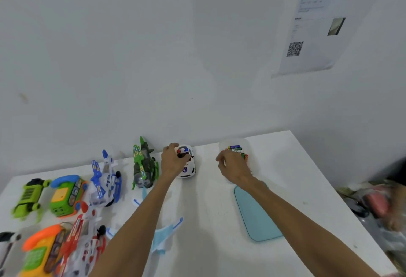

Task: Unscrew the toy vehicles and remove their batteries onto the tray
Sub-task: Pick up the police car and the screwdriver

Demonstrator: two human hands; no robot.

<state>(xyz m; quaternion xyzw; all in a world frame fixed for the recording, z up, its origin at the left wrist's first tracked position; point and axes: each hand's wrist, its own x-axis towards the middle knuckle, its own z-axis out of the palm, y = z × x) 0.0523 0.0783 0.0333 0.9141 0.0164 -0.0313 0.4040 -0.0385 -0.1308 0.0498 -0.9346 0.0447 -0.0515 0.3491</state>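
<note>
Near the wall, the left hand (173, 160) is gripping the light, hard, slippery police car (187, 164) by its sides; the right hand (232, 164) is hanging half-curled, apparently empty.

Item count, referenced to the tray (257, 217)

Left of it are sitting three helicopters, two toy phones, one police car (187, 163).

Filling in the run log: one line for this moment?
left hand: on police car | right hand: at battery container | tray: no batteries visible
</note>
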